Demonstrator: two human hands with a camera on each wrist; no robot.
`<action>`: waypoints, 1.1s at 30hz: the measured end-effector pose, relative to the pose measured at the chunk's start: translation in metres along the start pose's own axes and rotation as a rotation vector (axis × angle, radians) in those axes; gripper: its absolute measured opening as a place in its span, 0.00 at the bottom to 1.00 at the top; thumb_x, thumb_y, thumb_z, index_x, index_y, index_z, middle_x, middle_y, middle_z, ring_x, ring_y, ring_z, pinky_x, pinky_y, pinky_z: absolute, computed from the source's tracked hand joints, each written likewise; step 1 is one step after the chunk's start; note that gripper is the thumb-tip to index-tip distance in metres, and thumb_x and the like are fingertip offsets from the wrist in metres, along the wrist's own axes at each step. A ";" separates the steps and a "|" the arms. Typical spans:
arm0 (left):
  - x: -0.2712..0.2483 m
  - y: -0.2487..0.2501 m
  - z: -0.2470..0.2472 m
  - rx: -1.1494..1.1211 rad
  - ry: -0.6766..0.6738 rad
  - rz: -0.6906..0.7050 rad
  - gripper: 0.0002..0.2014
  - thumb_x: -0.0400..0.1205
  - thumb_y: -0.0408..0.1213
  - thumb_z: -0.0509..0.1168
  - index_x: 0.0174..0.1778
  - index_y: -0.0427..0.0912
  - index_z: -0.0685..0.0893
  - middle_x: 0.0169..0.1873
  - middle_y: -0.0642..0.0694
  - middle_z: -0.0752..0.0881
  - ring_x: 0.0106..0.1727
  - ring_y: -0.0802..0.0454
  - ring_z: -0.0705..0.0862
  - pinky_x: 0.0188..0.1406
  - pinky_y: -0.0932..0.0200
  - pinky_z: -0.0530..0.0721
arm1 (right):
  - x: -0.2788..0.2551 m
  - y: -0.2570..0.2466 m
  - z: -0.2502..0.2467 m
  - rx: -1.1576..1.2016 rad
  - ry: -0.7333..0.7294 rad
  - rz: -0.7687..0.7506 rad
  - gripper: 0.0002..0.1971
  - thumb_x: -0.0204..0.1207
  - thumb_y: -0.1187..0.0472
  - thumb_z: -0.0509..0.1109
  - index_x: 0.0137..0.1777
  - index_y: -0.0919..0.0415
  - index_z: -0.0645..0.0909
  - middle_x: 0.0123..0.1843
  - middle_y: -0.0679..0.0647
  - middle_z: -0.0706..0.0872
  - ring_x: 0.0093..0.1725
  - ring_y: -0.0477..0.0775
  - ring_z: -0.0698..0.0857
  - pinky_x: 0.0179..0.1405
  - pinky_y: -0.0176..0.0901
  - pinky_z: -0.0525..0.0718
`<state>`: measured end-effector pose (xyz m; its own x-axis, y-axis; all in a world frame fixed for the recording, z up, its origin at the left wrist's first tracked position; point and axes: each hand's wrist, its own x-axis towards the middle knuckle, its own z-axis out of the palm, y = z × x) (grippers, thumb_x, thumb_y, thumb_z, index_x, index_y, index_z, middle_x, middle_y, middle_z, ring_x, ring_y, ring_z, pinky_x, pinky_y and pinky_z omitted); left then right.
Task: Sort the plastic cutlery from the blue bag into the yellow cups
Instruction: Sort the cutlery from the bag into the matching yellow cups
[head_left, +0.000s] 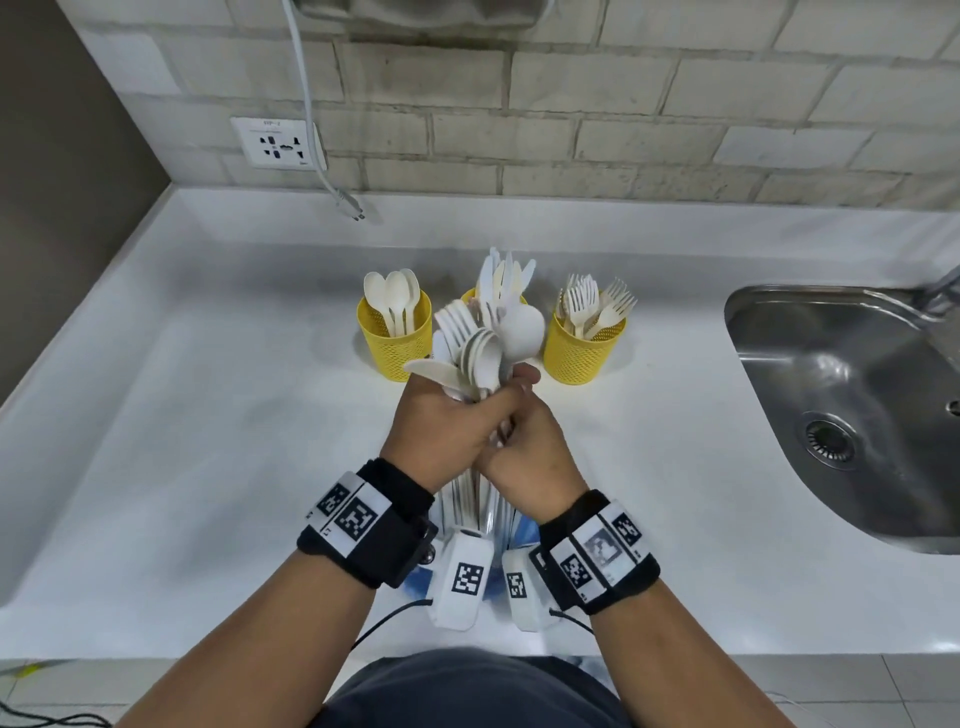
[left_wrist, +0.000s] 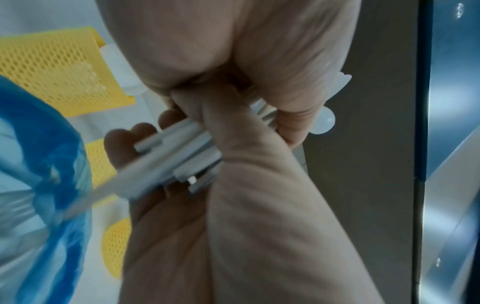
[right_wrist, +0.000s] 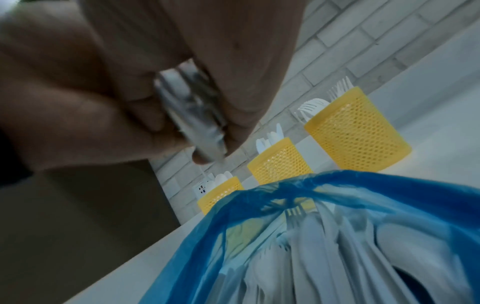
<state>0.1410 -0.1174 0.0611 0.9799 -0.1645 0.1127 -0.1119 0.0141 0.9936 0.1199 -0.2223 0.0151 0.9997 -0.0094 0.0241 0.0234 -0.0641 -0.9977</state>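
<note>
Here both hands clasp one mixed bunch of cutlery (head_left: 475, 353) above the blue bag (right_wrist: 298, 236): left hand (head_left: 439, 426) wraps the handles, right hand (head_left: 524, 457) pinches some, likely to separate types for the yellow cups (head_left: 395, 338)

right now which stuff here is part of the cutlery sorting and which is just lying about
Part of the job:
- mixed cutlery bundle, held by left hand and right hand
- blue bag with more cutlery inside
- spoon cup
- knife cup
- fork cup

Just lying about:
- sink
- wall socket
- loose white plug cable
</note>
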 end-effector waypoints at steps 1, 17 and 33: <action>0.003 0.002 -0.004 0.002 0.004 0.012 0.18 0.77 0.23 0.76 0.42 0.56 0.94 0.44 0.55 0.94 0.52 0.56 0.92 0.56 0.60 0.87 | 0.001 0.000 -0.003 0.056 -0.070 0.040 0.21 0.73 0.77 0.73 0.61 0.57 0.77 0.48 0.45 0.85 0.49 0.27 0.86 0.49 0.26 0.81; 0.021 0.002 -0.008 0.088 -0.168 -0.007 0.23 0.74 0.22 0.78 0.55 0.53 0.84 0.45 0.69 0.91 0.51 0.72 0.88 0.50 0.75 0.81 | 0.031 0.004 -0.011 0.800 -0.192 0.536 0.18 0.89 0.53 0.57 0.72 0.60 0.79 0.68 0.61 0.87 0.66 0.60 0.87 0.59 0.56 0.91; 0.023 -0.010 -0.011 0.063 -0.165 -0.085 0.13 0.75 0.26 0.80 0.46 0.50 0.90 0.41 0.59 0.93 0.49 0.63 0.91 0.51 0.66 0.86 | 0.037 -0.005 -0.009 1.137 -0.151 0.564 0.24 0.72 0.61 0.78 0.69 0.66 0.85 0.64 0.63 0.89 0.59 0.60 0.92 0.47 0.52 0.93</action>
<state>0.1667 -0.1102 0.0536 0.9466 -0.3216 0.0211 -0.0452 -0.0678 0.9967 0.1561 -0.2310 0.0220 0.8635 0.3611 -0.3521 -0.4814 0.7984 -0.3618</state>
